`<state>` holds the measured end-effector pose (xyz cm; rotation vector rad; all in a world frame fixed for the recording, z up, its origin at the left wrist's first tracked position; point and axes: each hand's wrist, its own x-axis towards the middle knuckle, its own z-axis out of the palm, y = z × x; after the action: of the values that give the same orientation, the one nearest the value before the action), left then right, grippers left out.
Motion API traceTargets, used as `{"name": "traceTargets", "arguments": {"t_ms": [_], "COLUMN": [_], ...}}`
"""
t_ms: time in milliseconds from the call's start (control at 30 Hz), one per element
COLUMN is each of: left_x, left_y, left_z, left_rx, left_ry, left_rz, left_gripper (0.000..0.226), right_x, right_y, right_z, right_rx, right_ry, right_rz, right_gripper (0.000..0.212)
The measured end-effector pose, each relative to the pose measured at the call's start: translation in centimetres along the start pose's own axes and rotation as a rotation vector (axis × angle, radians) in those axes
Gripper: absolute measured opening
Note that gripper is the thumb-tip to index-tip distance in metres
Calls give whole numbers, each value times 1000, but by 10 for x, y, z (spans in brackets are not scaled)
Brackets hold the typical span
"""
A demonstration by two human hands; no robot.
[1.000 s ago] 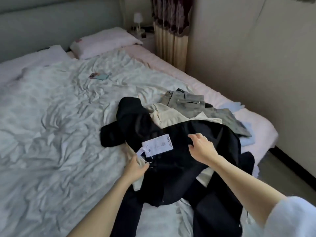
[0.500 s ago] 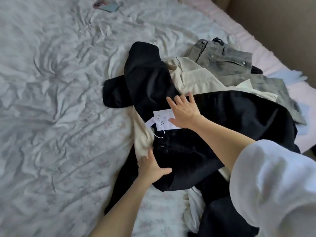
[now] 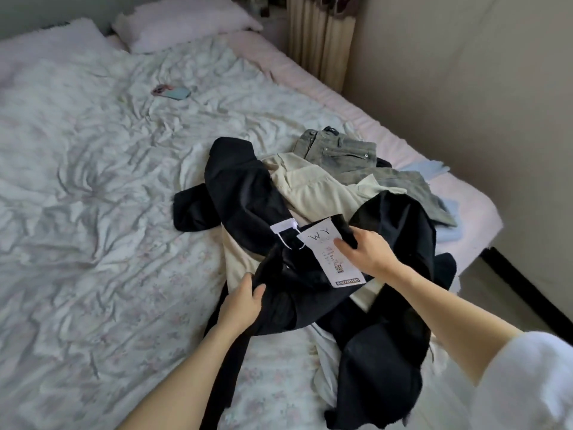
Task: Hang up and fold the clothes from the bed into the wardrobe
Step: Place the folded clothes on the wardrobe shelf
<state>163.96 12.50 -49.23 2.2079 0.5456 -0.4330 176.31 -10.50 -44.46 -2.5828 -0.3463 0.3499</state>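
A pile of clothes lies at the bed's near right corner. On top is a black garment (image 3: pixel 248 200) with a white paper tag (image 3: pixel 325 252) tied to it. My left hand (image 3: pixel 242 305) grips the garment's near edge. My right hand (image 3: pixel 366 249) grips its cloth beside the tag, with the thumb on the tag. Under it lie a cream garment (image 3: pixel 313 187) and grey jeans (image 3: pixel 344 152). More black cloth (image 3: pixel 381 367) trails toward me. The wardrobe is out of view.
The bed (image 3: pixel 93 212) carries a crumpled pale floral sheet. A phone (image 3: pixel 172 92) lies on it further back, and pillows (image 3: pixel 183 24) sit at the head. A wall (image 3: pixel 465 72) and curtain (image 3: pixel 319 35) run along the right, with a strip of floor (image 3: pixel 496 293).
Both hands have taken hold of the black garment and lifted its waist part off the pile. The tag has turned upright under my right thumb. The camera has tilted back up.
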Motion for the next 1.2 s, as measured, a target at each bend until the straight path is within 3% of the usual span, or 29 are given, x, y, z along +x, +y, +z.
{"name": "traceTargets", "arguments": {"t_ms": [200, 500, 600, 767, 900, 1000, 1200], "left_x": [-73, -238, -324, -427, -534, -590, -646], "left_y": [90, 232, 298, 367, 415, 439, 454], "left_z": [-39, -48, -35, -17, 20, 49, 112], "left_rx": [65, -60, -39, -180, -68, 148, 328], "left_ry": [49, -114, -171, -302, -411, -385, -319], "left_rz": [406, 824, 1008, 1156, 1425, 1586, 1595], "left_gripper": [16, 20, 20, 18, 13, 12, 16], "right_x": [-122, -350, -431, -520, -651, -738, -843], "right_y": [-21, -15, -10, -2, 17, 29, 44], "right_z": [-84, -183, -225, -281, -328, -347, -347], "right_rx": [170, 204, 304, 485, 406, 265, 186], "right_ry": [375, 883, 1096, 1389, 1694, 1780, 1713], "right_rz": [145, 424, 416, 322, 364, 444, 503], "right_gripper": [27, 21, 16, 6, 2, 5, 12]}}
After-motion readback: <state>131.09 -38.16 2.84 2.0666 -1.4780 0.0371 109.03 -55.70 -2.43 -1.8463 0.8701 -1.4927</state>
